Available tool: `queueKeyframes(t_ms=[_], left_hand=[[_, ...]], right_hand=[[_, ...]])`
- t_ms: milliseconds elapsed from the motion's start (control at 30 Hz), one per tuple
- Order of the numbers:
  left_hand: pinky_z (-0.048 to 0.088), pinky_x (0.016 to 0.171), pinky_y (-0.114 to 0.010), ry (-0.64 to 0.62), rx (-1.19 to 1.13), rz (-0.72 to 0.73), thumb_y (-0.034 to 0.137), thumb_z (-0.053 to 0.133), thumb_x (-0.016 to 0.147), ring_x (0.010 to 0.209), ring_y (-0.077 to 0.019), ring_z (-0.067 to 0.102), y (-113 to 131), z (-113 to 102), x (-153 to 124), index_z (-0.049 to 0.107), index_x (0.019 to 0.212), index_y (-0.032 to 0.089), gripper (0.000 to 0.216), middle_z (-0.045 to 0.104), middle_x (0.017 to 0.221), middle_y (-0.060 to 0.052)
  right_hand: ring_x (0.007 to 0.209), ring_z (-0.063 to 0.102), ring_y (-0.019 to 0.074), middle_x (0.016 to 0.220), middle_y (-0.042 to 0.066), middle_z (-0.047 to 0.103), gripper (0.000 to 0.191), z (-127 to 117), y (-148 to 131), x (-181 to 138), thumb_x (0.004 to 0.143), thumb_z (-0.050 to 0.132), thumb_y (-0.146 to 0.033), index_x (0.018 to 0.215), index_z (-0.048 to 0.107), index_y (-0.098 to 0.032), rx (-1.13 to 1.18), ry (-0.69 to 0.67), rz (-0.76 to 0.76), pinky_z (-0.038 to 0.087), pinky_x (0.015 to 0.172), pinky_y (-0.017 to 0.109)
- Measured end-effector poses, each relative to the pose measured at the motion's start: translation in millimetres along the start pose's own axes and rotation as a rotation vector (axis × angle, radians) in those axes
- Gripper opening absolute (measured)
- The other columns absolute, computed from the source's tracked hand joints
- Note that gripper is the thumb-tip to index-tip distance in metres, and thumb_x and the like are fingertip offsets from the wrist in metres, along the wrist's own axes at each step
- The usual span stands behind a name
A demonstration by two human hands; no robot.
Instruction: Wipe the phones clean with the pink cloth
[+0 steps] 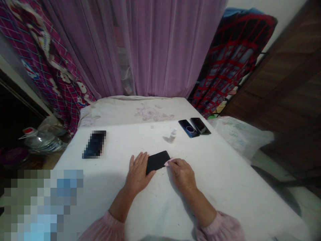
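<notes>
A black smartphone (157, 161) lies screen up on the white-covered table in front of me. Around its left end is my left hand (137, 172), thumb along the near edge and fingers at the far side, gripping it. My right hand (182, 173) pinches a small pink cloth (167, 163) against the phone's right end. Most of the cloth is hidden under the fingers. Just beyond the phone stands a small white bottle (173, 136), upright.
Two more phones, a blue one (189, 128) and a dark one (200, 126), lie side by side at the back right. A dark, pixelated object (94, 144) lies at the left. The white tablecloth (150, 217) covers the table; a plastic bag (240, 134) is beyond its right edge.
</notes>
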State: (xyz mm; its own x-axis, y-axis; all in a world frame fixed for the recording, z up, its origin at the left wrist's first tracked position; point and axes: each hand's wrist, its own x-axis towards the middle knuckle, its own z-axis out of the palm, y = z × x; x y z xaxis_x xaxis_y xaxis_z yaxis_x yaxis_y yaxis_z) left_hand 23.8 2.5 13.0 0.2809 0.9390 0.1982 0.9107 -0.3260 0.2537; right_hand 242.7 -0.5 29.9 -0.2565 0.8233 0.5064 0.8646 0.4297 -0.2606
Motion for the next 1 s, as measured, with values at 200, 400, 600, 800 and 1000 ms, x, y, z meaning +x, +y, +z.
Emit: queueKeyframes(t_ms=[200,400,600,800,1000], left_hand=[[0.018,0.117,-0.058,0.015,-0.015,0.012,0.043,0.050,0.091,0.141,-0.0315,0.037,0.2,-0.4,-0.3,0.040,0.143,0.013,0.061,0.046,0.149,-0.016],[0.018,0.118,-0.056,0.037,-0.018,0.017,0.044,0.049,0.092,0.141,-0.0305,0.038,0.0,-0.7,-0.9,0.038,0.145,0.015,0.061,0.047,0.148,-0.016],[0.017,0.118,-0.057,-0.017,-0.035,-0.002,0.043,0.051,0.091,0.142,-0.0310,0.035,1.2,-3.9,-0.2,0.039,0.144,0.014,0.062,0.045,0.150,-0.015],[0.018,0.118,-0.056,-0.011,-0.022,0.001,0.042,0.052,0.091,0.142,-0.0308,0.036,2.3,-4.3,-0.5,0.041,0.142,0.014,0.060,0.046,0.149,-0.015],[0.017,0.119,-0.055,-0.010,-0.023,0.008,0.042,0.052,0.091,0.142,-0.0303,0.036,1.5,-3.1,-1.0,0.040,0.143,0.013,0.061,0.046,0.149,-0.015]], right_hand=[[0.077,0.056,0.0165,0.086,0.003,0.068,0.021,8.3,-19.2,3.3,0.087,0.059,-0.011,0.090,0.074,-0.025,0.008,-0.001,-0.047,0.040,0.069,0.028],[0.079,0.057,0.0155,0.086,0.003,0.067,0.020,8.2,-29.7,4.4,0.087,0.060,-0.014,0.095,0.074,-0.026,0.019,-0.062,-0.103,0.041,0.070,0.028],[0.082,0.059,0.0171,0.090,0.003,0.070,0.030,-2.1,-1.2,13.3,0.084,0.055,-0.007,0.093,0.076,-0.026,-0.004,-0.063,0.105,0.043,0.071,0.027],[0.079,0.058,0.0174,0.087,0.003,0.069,0.025,9.1,-24.4,18.5,0.086,0.058,-0.011,0.090,0.076,-0.027,0.002,-0.089,0.027,0.043,0.070,0.028],[0.080,0.059,0.0176,0.088,0.003,0.069,0.026,3.4,-14.5,17.9,0.085,0.058,-0.011,0.093,0.076,-0.027,0.008,-0.104,0.051,0.043,0.070,0.028]])
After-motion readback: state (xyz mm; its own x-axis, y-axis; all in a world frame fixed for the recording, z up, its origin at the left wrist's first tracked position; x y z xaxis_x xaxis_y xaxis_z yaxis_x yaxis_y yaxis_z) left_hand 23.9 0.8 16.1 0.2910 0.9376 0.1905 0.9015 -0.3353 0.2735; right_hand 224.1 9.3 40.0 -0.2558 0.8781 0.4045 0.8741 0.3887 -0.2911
